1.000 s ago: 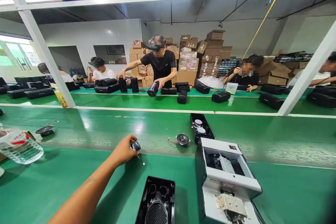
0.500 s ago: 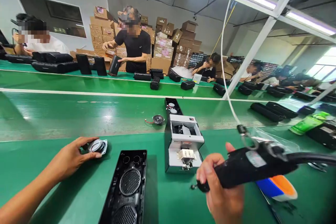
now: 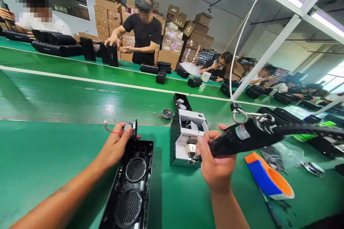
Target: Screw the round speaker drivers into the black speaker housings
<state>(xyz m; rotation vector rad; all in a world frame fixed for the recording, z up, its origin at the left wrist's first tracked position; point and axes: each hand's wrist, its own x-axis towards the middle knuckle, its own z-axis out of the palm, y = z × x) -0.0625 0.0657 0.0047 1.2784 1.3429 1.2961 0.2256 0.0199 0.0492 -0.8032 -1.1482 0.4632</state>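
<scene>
My left hand (image 3: pixel 118 142) is closed on a small round speaker driver (image 3: pixel 130 129), tilted on its edge, with a red lead trailing left. It is over the top end of a black speaker housing (image 3: pixel 135 182) that lies on the green mat with two round mesh grilles showing. My right hand (image 3: pixel 217 162) grips a black electric screwdriver (image 3: pixel 242 137) hung from a white cord, its cable running off to the right. The screwdriver's front end is by a grey and black screw feeder (image 3: pixel 185 137), and the hand partly hides the tip.
Another speaker driver (image 3: pixel 167 114) and a black housing (image 3: pixel 182 102) lie behind the feeder. On the right are a blue and orange tray (image 3: pixel 268 177), a thin screwdriver (image 3: pixel 271 209), a clear bag (image 3: pixel 287 154) and another driver (image 3: pixel 313 168). Co-workers sit or stand across the belt (image 3: pixel 67 96).
My left hand has lifted the speaker driver off the mat and carried it right, turning it on edge. My right hand has brought the electric screwdriver up and left to the screw feeder.
</scene>
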